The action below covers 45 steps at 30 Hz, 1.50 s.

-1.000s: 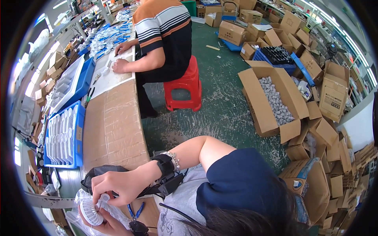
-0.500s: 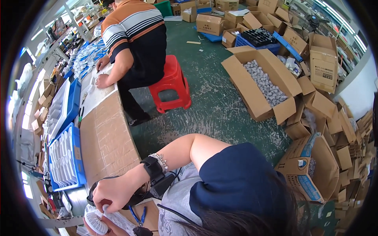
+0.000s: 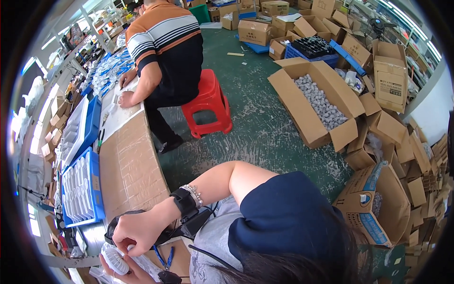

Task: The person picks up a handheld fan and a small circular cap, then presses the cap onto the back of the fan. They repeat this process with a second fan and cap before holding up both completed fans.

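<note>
My left hand [image 3: 130, 273] comes in at the lower edge, its fingers closed round a white round plastic part with a ribbed rim [image 3: 115, 260]. Just above, my right hand [image 3: 135, 233] is closed in a pinch on a small whitish piece [image 3: 130, 247] beside that part. What this piece is, and whether it joins the round part, I cannot make out. Crumpled clear plastic film [image 3: 150, 268] lies under and beside my hands. Close to their right, blue-handled pliers [image 3: 165, 258] rest on brown cardboard.
A blue crate [image 3: 97, 189] of white parts stands beyond my hands, next to the cardboard-covered table [image 3: 130, 161]. A co-worker [image 3: 172, 52] sits on a red stool [image 3: 208, 104] further along. Open cartons [image 3: 302, 118], one full of grey-white pieces, crowd the floor at right.
The white round part has tilted a little, and more of my left hand's fingers show around it. My right hand keeps its pinch. The whole view has shifted slightly.
</note>
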Tool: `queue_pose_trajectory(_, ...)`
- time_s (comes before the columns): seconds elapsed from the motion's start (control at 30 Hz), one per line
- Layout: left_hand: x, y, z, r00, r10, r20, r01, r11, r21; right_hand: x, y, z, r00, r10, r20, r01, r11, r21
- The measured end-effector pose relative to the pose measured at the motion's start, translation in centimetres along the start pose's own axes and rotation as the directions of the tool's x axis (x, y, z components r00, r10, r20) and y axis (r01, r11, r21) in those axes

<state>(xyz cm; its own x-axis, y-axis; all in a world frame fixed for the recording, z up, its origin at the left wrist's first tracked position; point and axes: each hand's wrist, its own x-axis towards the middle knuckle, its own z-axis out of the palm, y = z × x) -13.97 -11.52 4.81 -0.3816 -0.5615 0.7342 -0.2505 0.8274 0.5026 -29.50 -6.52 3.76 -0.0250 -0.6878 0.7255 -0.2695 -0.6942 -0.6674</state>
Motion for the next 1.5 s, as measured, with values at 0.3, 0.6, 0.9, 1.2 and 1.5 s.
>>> queue_pose_trajectory(0.3,-1.1,-1.2,-0.6,1.0,0.029,-0.003,-0.029,1.0,0.0,-0.1,0.1,0.2,0.994,-0.102,-0.024,0.099,0.988,-0.122)
queue_pose_trajectory(0.6,-1.0,2.0,-1.1,0.995,0.037,-0.096,-0.04,0.999,-0.03,-2.1,-3.7,-4.1,0.993,-0.072,-0.098,0.04,0.956,-0.292)
queue_pose_trajectory(0.9,-0.6,1.8,-1.7,0.993,0.06,-0.099,-0.064,0.997,-0.036,-21.9,-10.7,-34.1,0.435,-0.426,-0.794,-0.716,0.372,-0.591)
queue_pose_trajectory(1.2,-0.7,-2.0,-0.4,0.996,0.082,-0.03,-0.081,0.995,0.052,-57.6,-28.0,-42.2,-0.193,-0.825,-0.532,-0.98,0.133,0.15)
queue_pose_trajectory(1.5,-1.0,-2.7,-0.6,0.996,0.074,0.042,-0.076,0.997,0.036,-49.8,-31.8,-35.0,-0.498,-0.566,-0.657,-0.854,0.451,0.26)
